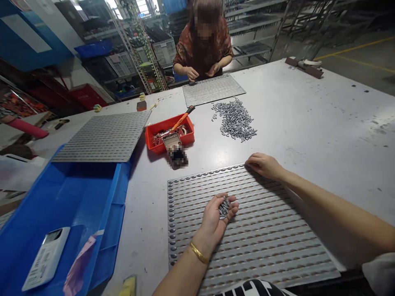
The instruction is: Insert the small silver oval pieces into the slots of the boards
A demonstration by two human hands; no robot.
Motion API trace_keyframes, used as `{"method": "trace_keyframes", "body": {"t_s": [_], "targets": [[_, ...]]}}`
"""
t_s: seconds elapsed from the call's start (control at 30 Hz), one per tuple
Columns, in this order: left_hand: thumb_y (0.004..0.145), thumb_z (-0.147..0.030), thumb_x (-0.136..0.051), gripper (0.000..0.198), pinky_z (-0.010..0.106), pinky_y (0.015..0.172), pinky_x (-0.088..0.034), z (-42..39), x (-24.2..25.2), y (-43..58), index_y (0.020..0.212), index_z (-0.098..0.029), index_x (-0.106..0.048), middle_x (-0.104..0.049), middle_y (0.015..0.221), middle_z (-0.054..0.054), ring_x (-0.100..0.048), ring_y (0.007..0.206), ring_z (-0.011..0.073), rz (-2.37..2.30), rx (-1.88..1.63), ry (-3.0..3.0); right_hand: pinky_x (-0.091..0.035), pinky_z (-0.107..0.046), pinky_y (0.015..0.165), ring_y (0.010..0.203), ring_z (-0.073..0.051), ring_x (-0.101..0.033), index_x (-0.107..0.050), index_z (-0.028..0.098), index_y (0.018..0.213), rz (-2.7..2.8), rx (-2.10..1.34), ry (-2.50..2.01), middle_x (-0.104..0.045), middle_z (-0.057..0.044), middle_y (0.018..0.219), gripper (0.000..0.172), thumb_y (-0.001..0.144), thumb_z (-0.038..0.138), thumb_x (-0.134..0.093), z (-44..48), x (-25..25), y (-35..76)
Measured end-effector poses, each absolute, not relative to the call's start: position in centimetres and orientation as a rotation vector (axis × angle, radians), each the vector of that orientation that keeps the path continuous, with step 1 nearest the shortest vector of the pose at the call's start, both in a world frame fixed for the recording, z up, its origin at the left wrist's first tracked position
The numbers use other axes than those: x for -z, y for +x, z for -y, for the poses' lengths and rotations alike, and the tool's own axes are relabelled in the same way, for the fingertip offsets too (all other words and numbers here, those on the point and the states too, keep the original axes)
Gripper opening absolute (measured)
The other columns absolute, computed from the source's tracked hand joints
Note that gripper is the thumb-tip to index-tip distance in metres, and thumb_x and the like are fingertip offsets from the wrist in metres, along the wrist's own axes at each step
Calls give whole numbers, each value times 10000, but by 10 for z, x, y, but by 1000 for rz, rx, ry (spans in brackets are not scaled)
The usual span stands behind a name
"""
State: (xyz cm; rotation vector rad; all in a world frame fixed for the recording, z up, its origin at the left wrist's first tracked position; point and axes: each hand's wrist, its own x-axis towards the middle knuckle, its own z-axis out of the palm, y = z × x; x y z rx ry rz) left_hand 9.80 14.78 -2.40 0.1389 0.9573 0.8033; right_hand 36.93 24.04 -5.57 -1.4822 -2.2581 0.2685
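Note:
My left hand (pixel 212 218) is palm up and cupped over the middle of the slotted grey plate (pixel 262 246). In its palm lies a small heap of grey, spindle-shaped pieces (pixel 223 209). At the plate's far edge, my right hand (pixel 263 165) has its fingers pressed together over the top row of slots; whatever they hold is hidden. Similar pieces fill the left column and the far row up to my right fingertips. Across most of the plate, the slots show brownish marks with no pieces in them. A loose pile of the same pieces (pixel 236 121) lies farther back on the table.
A red tray (pixel 149 142) holds an orange-handled tool and small items. To the left, a blue bin (pixel 114 213) contains a white device (pixel 46 259), and another slotted plate (pixel 101 137) rests on its rim. A co-worker (pixel 202 45) handles a plate (pixel 212 90) opposite.

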Motion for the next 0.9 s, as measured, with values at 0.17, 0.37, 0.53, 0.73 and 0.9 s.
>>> {"method": "trace_keyframes", "body": {"t_s": [0.17,0.37,0.53,0.73,0.9], "targets": [[778,-158,-654,154,282,725,-561,-146,25,98,928,-127,-637,-681,861,97,-667,728,152,-951,-774,196,-459,-286,711,846,-196,-594,-689,216,878,2299,-256,-1494,-653,-68,922,217,877,202,-473,-245,58,373],[741,-223,-732,255,235,676,-541,-144,27,99,967,-137,-650,-669,817,66,-632,684,113,-944,-786,240,-456,-282,708,814,-190,-584,-672,212,856,2351,-270,-1466,-635,-65,887,196,866,197,-477,-247,54,372],[717,-296,-759,277,233,624,-518,-141,30,102,896,-150,-605,-670,766,56,-627,648,122,-941,-794,291,-456,-292,698,806,-197,-582,-660,205,823,2337,-257,-1471,-631,-72,876,188,861,196,-476,-246,55,369],[705,-361,-767,300,174,495,-414,-138,34,102,816,-166,-569,-613,658,-3,-524,512,68,-960,-798,328,-474,-314,677,795,-211,-599,-655,200,919,2257,-230,-1491,-641,-91,912,196,895,264,-471,-236,43,360],[683,-402,-782,348,161,478,-368,-139,37,103,800,-165,-555,-578,632,-17,-488,514,58,-951,-824,332,-500,-279,660,756,-171,-610,-640,205,935,2123,-740,-1269,-655,-66,910,172,904,327,-523,-194,20,318]]}}
